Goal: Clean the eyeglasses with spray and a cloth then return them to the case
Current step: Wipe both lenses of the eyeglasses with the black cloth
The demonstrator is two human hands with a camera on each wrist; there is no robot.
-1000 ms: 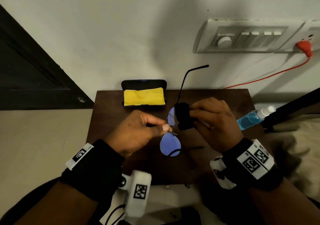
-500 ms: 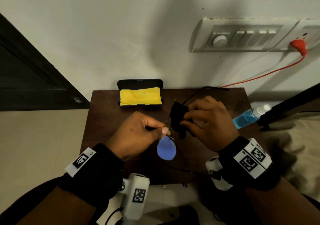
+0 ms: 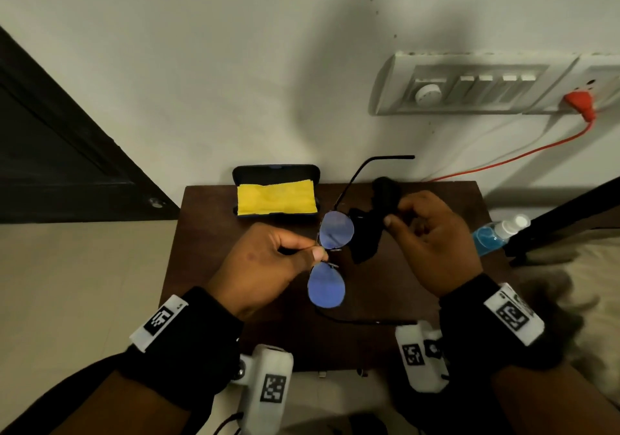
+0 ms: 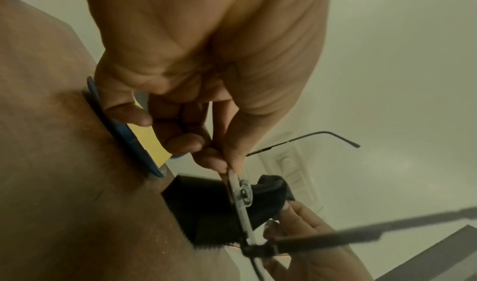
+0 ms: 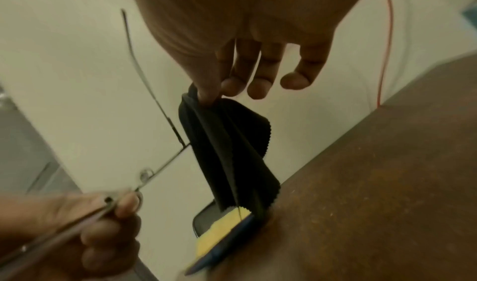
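Observation:
Thin-framed eyeglasses (image 3: 330, 260) with blue-tinted lenses hang above the brown table (image 3: 208, 233). My left hand (image 3: 268, 263) pinches them at the bridge, arms unfolded. In the left wrist view the bridge and nose pads of the eyeglasses (image 4: 241, 191) show below my fingertips. My right hand (image 3: 426, 233) pinches a black cloth (image 3: 372, 220) just right of the far lens, apart from it. In the right wrist view the cloth (image 5: 227, 146) dangles from thumb and forefinger. The open case (image 3: 275, 196) with a yellow cloth inside sits at the table's back edge. A blue spray bottle (image 3: 496, 235) lies at the right.
A switch panel (image 3: 469, 87) with a red plug and cable (image 3: 503, 159) is on the wall behind. A dark door (image 3: 50, 153) stands at the left. A dark stand leg (image 3: 563, 213) slants past the table's right side, beside the bottle.
My right hand has pulled the black cloth off the far lens and to the right. The glasses turned so both lenses show again.

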